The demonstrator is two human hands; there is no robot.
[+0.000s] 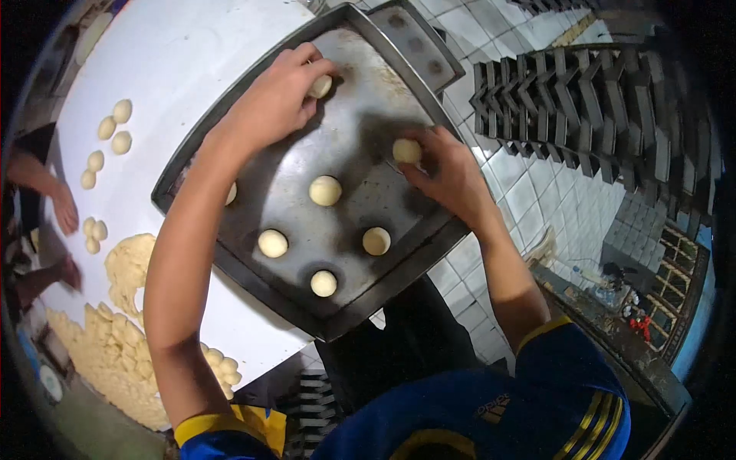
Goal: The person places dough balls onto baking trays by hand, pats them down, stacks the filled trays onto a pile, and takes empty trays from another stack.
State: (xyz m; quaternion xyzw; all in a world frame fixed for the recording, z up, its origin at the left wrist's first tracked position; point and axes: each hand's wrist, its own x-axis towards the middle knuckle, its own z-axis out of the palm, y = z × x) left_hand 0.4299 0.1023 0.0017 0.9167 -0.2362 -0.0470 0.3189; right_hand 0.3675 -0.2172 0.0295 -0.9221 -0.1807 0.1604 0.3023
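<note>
A dark metal baking tray point(359, 207) lies beneath both hands, with several round pale dough balls point(325, 190) spaced out on it. My left hand point(282, 96) reaches over its far part, fingers closed around a dough ball point(320, 87). Near the tray's right wall, my right hand point(452, 170) grips another dough ball point(406, 151) between thumb and fingers. Whether either held ball touches the metal, I cannot tell. One ball at the left point(231, 193) is partly hidden by my left forearm.
On the white table point(230, 38) are small dough balls point(121, 142), flattened dough point(126, 268) and a heap of cut pieces point(115, 345). Another person's hand point(65, 207) is at the left edge. A second tray point(418, 46) sits beyond mine; stacked dark metal pans point(575, 100) stand right.
</note>
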